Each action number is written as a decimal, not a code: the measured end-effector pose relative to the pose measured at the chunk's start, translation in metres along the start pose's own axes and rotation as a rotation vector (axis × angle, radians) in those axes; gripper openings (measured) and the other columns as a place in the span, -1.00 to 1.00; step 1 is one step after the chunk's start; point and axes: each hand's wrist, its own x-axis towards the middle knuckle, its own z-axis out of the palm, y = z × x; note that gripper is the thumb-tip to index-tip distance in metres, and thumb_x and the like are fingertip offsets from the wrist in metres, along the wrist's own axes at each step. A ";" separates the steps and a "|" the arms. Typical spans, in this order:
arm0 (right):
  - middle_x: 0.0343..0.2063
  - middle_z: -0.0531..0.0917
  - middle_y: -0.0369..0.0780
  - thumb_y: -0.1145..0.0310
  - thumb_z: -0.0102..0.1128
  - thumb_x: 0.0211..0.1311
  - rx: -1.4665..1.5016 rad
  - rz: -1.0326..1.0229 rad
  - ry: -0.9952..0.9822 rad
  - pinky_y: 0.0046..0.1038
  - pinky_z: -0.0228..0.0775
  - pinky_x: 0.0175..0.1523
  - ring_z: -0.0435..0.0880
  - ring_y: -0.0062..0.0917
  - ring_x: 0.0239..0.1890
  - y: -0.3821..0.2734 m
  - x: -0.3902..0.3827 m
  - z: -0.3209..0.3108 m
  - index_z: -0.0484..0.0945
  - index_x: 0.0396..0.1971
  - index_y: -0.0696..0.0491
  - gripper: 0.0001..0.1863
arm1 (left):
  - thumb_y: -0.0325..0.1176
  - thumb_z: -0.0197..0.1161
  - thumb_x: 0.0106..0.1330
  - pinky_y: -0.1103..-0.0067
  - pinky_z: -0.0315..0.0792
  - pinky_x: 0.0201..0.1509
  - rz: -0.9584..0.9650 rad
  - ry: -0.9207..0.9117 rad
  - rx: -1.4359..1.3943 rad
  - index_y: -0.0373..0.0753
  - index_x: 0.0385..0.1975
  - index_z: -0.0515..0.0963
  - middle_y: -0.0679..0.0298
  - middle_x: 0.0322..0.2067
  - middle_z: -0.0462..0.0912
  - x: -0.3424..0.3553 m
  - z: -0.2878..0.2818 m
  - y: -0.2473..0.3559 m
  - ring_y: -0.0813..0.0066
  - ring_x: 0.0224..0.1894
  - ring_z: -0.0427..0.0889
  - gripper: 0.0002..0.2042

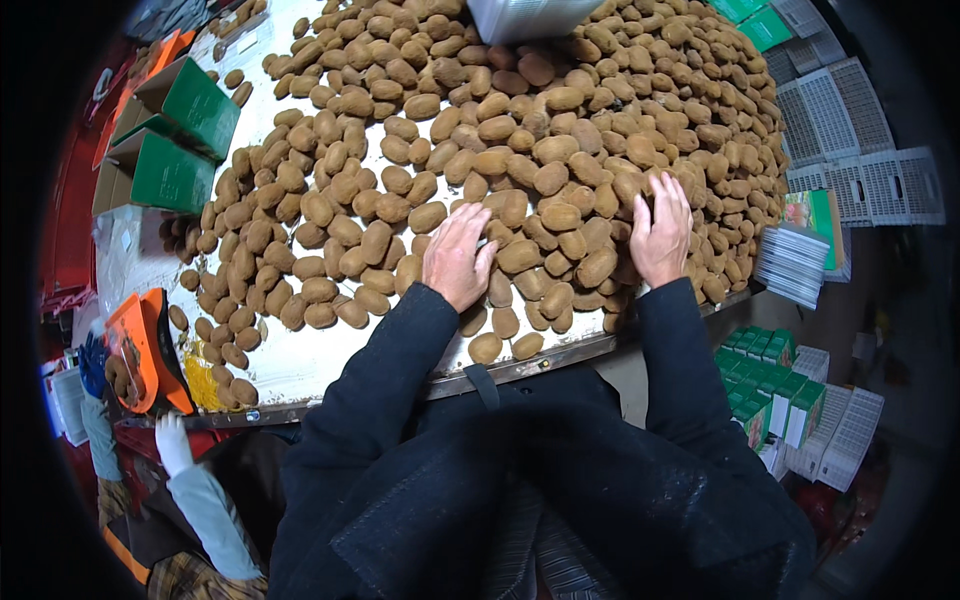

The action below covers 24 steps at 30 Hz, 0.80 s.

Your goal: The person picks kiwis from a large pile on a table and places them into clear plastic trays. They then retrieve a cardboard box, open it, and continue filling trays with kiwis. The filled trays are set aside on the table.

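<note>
Brown kiwifruit (517, 257) lie loose across a white table (290, 370), thinly on the left and heaped high on the right. My left hand (460, 256) rests on the kiwifruit near the front edge, palm down, fingers stretched forward and thumb apart. To the right, my right hand (661, 232) lies against the side of the heap, its fingers extended upward and touching the fruit. Between both hands sits a cluster of kiwifruit. Neither hand is wrapped round a fruit; what lies under the palms is hidden.
Green cardboard boxes (185, 165) stand open at the back left. An orange scoop-like container (140, 350) is by a co-worker's gloved hand (173, 443). A pale bin (530, 18) sits at the far side. White crates (835, 110) and green cartons (765, 375) are stacked right, beyond the metal table edge (540, 368).
</note>
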 end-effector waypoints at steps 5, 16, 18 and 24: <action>0.36 0.43 0.03 0.03 0.07 0.48 0.119 0.149 -0.197 -0.09 -0.01 0.54 0.37 -0.13 0.41 0.009 -0.003 0.030 0.48 0.29 0.05 -0.46 | -0.07 0.47 0.22 0.18 0.30 0.43 -0.002 -0.151 0.006 -0.31 0.30 0.39 -0.15 0.32 0.39 0.036 0.037 0.013 -0.12 0.36 0.39 -0.29; 0.17 0.60 -0.03 0.15 0.30 0.30 0.555 -0.081 -0.238 -0.10 0.25 0.38 0.59 -0.21 0.18 -0.085 0.011 0.067 0.39 0.36 0.03 -0.34 | 0.23 0.49 0.05 0.23 0.36 0.12 0.037 -0.226 0.285 -0.07 0.01 0.58 0.14 -0.17 0.56 0.052 0.013 -0.014 0.16 -0.02 0.52 -0.37; 0.19 0.58 0.01 0.13 0.26 0.32 0.773 -0.020 -0.338 -0.03 0.15 0.44 0.56 -0.15 0.23 -0.109 0.013 0.080 0.35 0.38 0.02 -0.33 | 0.15 0.49 0.09 0.20 0.36 0.16 0.002 -0.223 0.348 -0.13 0.01 0.57 0.12 -0.23 0.55 0.046 0.001 -0.029 0.14 -0.04 0.53 -0.40; 0.28 0.45 0.20 0.09 0.19 0.37 0.463 -0.218 -0.422 0.09 -0.05 0.52 0.26 0.13 0.44 -0.150 -0.002 0.083 0.32 0.44 -0.15 -0.35 | -0.18 0.42 0.20 0.12 0.25 0.46 0.020 -0.200 0.436 -0.24 -0.11 0.63 0.09 -0.22 0.59 0.026 -0.023 -0.060 0.07 -0.01 0.57 -0.66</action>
